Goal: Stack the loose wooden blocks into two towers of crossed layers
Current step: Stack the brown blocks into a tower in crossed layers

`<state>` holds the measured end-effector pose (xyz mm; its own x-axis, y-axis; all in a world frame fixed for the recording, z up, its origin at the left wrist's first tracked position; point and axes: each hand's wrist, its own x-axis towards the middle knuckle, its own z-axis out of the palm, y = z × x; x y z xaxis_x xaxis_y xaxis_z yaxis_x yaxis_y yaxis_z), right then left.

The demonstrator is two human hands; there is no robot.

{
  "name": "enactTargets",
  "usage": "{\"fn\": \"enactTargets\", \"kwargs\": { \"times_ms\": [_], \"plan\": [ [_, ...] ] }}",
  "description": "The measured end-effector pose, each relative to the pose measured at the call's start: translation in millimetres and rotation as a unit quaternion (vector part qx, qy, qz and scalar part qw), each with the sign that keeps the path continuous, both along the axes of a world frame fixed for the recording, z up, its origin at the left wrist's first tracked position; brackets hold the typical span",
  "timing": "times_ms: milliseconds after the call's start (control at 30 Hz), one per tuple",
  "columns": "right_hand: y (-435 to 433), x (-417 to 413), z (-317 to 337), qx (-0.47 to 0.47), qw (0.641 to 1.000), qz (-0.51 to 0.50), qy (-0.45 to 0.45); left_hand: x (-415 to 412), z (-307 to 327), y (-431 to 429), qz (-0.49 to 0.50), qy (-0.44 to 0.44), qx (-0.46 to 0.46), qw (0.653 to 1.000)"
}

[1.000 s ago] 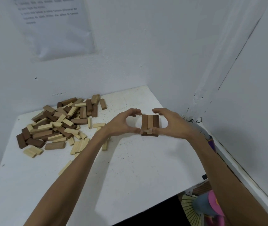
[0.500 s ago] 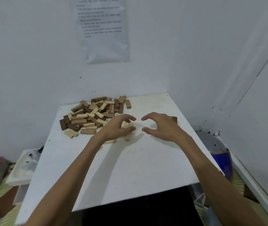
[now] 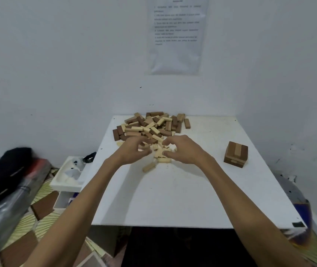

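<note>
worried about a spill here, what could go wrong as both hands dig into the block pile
1. The left hand and right hand curl into the near edge of the loose pile. Blur hides whether either grips anything, so a hasty grab could scatter blocks.
2. A stray light block lies apart from the pile and might get knocked away.
3. The started tower stands close to the right edge of the table; an arm swinging back could bump it.

Hands (image 3: 184, 151) from tower (image 3: 235, 154) to pile (image 3: 150, 126)
</note>
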<state>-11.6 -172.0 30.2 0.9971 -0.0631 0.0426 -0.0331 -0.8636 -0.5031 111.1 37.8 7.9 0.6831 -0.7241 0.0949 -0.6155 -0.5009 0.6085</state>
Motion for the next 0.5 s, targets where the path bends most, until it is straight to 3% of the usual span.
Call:
{"fn": "enactTargets", "kwargs": {
  "times_ms": [233,367,500],
  "plan": [
    [13.5,56.6,-21.1,-0.078,0.997,0.005,-0.004,25.6,-20.4,0.9,0.023,-0.066,0.101,0.992],
    [14.5,67.6,-41.2,-0.084,0.996,-0.006,-0.007,29.2,-36.3,0.4,0.023,-0.097,0.129,0.987],
    [9.2,64.5,-55.8,-0.042,0.996,-0.047,-0.063,33.9,-41.0,-1.1,0.036,-0.132,0.139,0.981]
  ]
}}
